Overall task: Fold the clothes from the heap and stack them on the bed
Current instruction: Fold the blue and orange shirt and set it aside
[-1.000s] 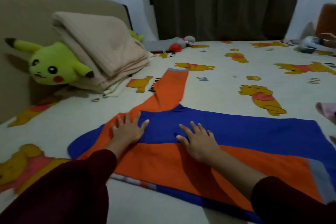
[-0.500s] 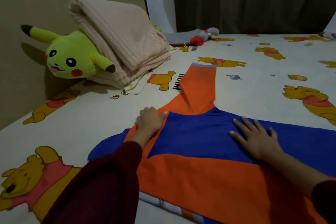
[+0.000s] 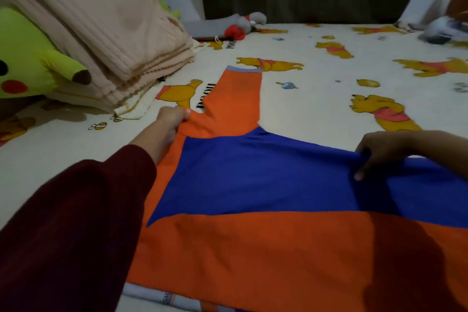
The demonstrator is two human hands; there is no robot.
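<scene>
Head view: I am watching the left hand pinching the orange-and-blue shirt at its sleeve root, the right hand pinching the blue edge — soft, limp cloth lying flat beside the folded beige blanket; best held along its seams.

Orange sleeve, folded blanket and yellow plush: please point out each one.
sleeve (image 3: 238, 99), head view, middle of its orange cloth
blanket (image 3: 101, 20), head view, top ribbed layer
plush (image 3: 22, 58), head view, its yellow face
</scene>
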